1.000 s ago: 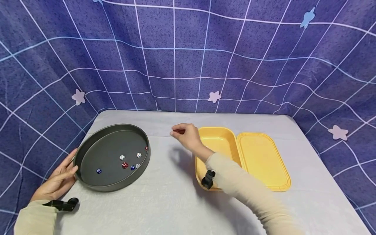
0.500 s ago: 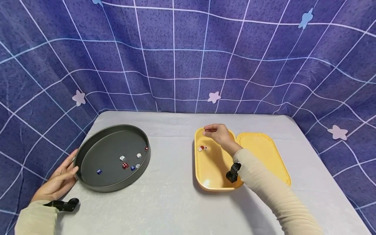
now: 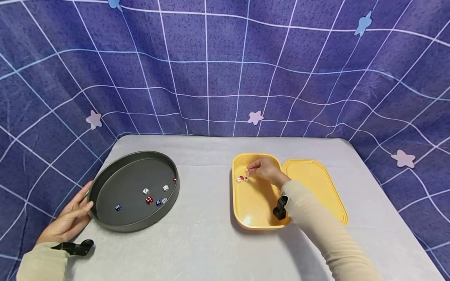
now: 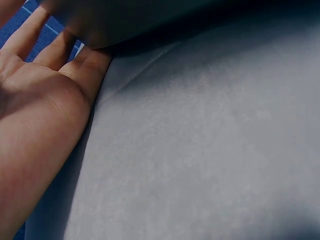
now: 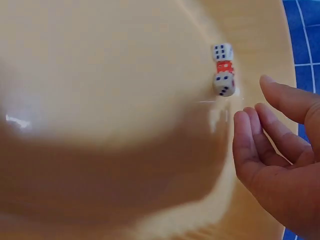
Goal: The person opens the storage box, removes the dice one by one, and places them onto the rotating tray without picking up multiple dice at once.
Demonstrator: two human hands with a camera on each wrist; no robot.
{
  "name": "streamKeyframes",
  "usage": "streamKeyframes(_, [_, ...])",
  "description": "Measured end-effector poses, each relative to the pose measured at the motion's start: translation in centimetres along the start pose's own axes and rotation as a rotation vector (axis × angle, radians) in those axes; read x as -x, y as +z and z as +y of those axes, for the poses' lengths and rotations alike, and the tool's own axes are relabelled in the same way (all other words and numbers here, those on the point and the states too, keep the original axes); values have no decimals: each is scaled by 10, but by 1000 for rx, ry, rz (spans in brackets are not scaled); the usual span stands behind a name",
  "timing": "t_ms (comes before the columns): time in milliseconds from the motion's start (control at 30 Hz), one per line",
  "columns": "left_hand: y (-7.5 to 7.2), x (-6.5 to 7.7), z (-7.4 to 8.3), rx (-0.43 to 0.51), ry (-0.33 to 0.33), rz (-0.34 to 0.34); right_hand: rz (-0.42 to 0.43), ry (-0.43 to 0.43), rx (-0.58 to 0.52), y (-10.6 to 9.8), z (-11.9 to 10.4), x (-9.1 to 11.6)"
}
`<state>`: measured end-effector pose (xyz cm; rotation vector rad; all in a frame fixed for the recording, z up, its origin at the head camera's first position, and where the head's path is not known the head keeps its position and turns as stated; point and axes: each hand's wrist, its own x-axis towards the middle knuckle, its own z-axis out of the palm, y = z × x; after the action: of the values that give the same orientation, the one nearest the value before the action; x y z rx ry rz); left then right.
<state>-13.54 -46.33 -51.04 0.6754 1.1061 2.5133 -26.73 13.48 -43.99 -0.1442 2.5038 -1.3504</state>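
A round dark grey pan (image 3: 133, 187) sits at the left with several red, white and blue dice in it. My left hand (image 3: 68, 218) grips its left edge, thumb at the rim. In the left wrist view, the fingers go behind the blurred pan (image 4: 125, 20). My right hand (image 3: 265, 171) is inside the far part of a yellow box (image 3: 253, 214). Three dice lie there near its far left corner: a white die (image 5: 224, 85), a red die (image 5: 224, 67) and another white die (image 5: 220, 51). Thumb and fingers stand apart beside them, with nothing visible between.
A yellow lid (image 3: 313, 179) lies flat against the box's right side, partly behind the right forearm. Pale cloth covers the table (image 3: 207, 234). A blue gridded curtain (image 3: 225, 78) hangs behind and at both sides.
My right hand has moved right from the gap between pan and box to over the box, then down toward the dice. My left hand and the pan have stayed in place.
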Motion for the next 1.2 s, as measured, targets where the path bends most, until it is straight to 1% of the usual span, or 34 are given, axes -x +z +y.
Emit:
streamKeyframes(67, [0, 1, -1, -5, 0, 2, -22, -1, 17, 2, 1, 1])
streamKeyframes(167, [1, 1, -1, -9, 0, 5, -54, -26, 46, 5, 3, 3])
streamKeyframes(300, [0, 1, -1, 2, -2, -1, -67, -70, 44, 9, 6, 3])
streamKeyframes(500, [0, 0, -2, 36, 6, -11, -51, -86, 91, 13, 11, 1])
streamKeyframes(633, [1, 0, -1, 23, 6, -11, -28, -104, 142, 14, 12, 1])
streamKeyframes(767, [2, 0, -1, 16, 4, -7, -5, -104, 181, 16, 12, 1])
streamKeyframes(1067, [0, -1, -1, 33, -2, -4, 15, -88, 217, 17, 12, 2])
streamKeyframes(1200, [1, 0, 0, 26, -5, -4, 16, -73, 205, 16, 11, 2])
